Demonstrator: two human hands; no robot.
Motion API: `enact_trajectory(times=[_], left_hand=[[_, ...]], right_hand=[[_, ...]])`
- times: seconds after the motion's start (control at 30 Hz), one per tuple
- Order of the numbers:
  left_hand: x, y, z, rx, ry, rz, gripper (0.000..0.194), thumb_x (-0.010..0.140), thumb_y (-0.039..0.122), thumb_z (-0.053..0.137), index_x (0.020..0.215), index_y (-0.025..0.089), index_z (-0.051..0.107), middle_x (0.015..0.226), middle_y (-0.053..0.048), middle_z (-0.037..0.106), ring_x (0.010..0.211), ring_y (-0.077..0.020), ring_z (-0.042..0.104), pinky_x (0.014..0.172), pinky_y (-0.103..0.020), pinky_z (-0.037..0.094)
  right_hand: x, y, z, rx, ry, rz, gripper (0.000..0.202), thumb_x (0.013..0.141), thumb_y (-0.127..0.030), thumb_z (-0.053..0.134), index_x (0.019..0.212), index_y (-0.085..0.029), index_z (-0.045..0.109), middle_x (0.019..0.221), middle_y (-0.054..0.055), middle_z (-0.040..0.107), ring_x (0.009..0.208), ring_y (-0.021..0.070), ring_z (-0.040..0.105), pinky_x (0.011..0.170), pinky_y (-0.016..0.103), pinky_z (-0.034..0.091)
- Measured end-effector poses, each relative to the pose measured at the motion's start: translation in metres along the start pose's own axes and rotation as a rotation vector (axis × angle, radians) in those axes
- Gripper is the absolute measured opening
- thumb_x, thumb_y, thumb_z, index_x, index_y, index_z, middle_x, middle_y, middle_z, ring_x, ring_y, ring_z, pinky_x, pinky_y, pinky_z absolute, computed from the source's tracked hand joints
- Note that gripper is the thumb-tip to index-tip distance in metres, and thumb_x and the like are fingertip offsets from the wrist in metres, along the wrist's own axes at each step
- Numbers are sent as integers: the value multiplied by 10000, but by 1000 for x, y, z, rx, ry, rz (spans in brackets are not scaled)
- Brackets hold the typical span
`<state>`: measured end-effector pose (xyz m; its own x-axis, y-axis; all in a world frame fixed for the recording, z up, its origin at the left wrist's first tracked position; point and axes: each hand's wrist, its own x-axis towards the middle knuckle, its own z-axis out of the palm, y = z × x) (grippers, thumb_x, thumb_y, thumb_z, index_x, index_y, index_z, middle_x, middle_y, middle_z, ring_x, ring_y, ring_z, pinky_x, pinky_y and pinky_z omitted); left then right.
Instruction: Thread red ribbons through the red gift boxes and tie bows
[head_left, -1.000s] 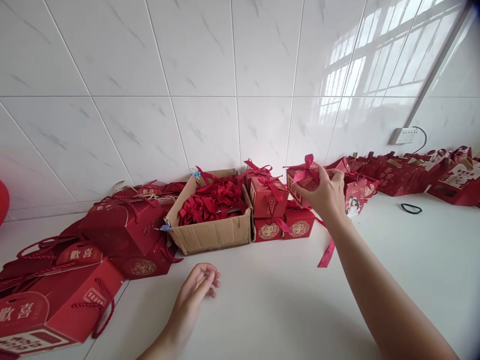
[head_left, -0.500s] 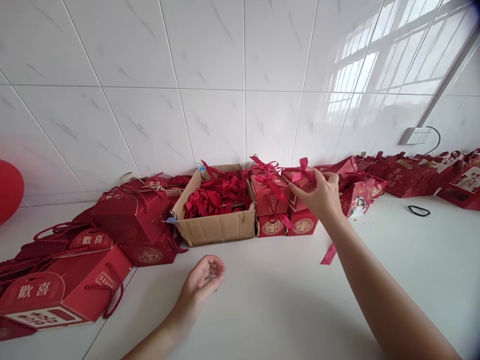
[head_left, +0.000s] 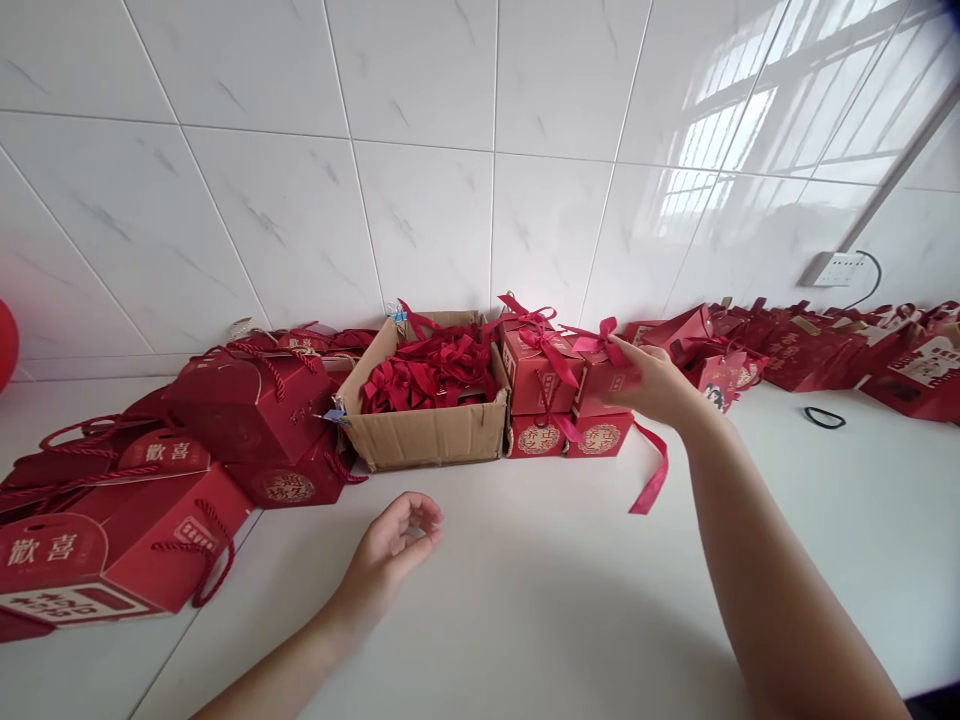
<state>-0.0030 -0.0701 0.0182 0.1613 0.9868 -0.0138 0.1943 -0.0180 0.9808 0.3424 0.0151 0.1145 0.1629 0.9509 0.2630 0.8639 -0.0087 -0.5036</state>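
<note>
The right hand (head_left: 660,388) is at the right side of a red ribbon-tied gift box (head_left: 591,382), its forefinger reaching toward the top edge and its thumb lower down; the fingers are slightly blurred there, so I cannot tell whether they grip the box or merely touch it. That box is the upper right one of a two-by-two stack, seated on a lower box (head_left: 600,437) with a round gold emblem; it stands upright, bow (head_left: 606,338) on top, a front side toward the viewer; it looks nearly cubic, its clearest axis running vertically from base to bow.

Just beside it, at its left, is a matching bow-topped box (head_left: 534,375), also upright, above another emblem box (head_left: 536,437); a loose ribbon end (head_left: 654,475) curves over the white tabletop (head_left: 525,600) to the right of the stack.

The left hand (head_left: 394,545) is loosely curled and holds nothing; it is in front of an open cardboard carton (head_left: 427,438) full of red ribbons (head_left: 431,372); rope-handled red boxes (head_left: 247,395) are piled left of the carton, their handles slack.
</note>
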Motion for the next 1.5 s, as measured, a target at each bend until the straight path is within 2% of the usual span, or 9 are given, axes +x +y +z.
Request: enact_trajectory(times=[0.23,0.33,0.43,0.53,0.6,0.67,0.77,1.27,1.5], left_hand=[[-2,6,0,-4,-43,-23,149,773,299,578,882,212,529,948,-39,548,908,-215,520,711,-291,389],[-2,5,1,-4,-39,-20,170,775,294,564,910,211,502,954,-41,542,920,-214,513,726,-297,391],[0,3,2,-1,-27,-23,225,758,297,568,945,210,478,962,-45,544,916,-212,513,723,-300,399],[3,-1,3,0,-6,-30,271,740,306,568,968,206,460,964,-52,551,919,-213,515,728,-304,407],[4,-4,3,6,10,-38,292,725,314,568,970,203,454,960,-55,558,919,-217,519,727,-308,411],[5,-6,2,9,24,-42,312,696,307,562,967,200,450,948,-55,565,898,-217,527,709,-309,411],[6,-7,2,5,39,-45,336,639,257,522,961,196,451,926,-48,570,857,-212,539,688,-312,410],[7,-5,2,19,24,-31,341,599,226,478,938,193,464,900,-40,573,849,-208,546,754,-335,423],[8,-6,1,21,23,-37,355,586,233,476,938,195,461,897,-43,579,845,-211,549,744,-329,426]], right_hand=[[2,-7,5,-33,41,34,861,657,-419,739,1427,-263,386,1373,166,377,1170,355,476,908,441,451],[1,2,-3,-27,34,26,988,643,-398,752,1484,-268,249,1397,161,391,1214,368,456,890,449,472],[5,21,-11,-20,-80,145,1127,620,-356,775,1512,-257,94,1374,159,455,1135,356,538,815,425,522],[12,40,-11,-5,-281,271,981,555,-325,824,1421,-234,372,1227,154,584,990,339,621,715,401,557],[16,49,-4,28,-402,306,774,500,-315,856,1220,-205,593,1099,145,650,904,329,652,648,387,569],[20,53,4,86,-505,324,615,487,-324,869,1057,-202,675,1030,123,678,824,291,676,598,348,575],[24,56,15,171,-564,318,532,515,-341,867,997,-211,683,1025,97,687,759,232,690,563,279,571],[35,57,43,356,-321,220,498,522,-331,876,909,-143,624,775,106,690,628,229,671,572,346,586],[30,56,35,534,-102,7,767,478,-339,884,1159,-256,541,1166,79,623,1092,305,583,897,461,532]])
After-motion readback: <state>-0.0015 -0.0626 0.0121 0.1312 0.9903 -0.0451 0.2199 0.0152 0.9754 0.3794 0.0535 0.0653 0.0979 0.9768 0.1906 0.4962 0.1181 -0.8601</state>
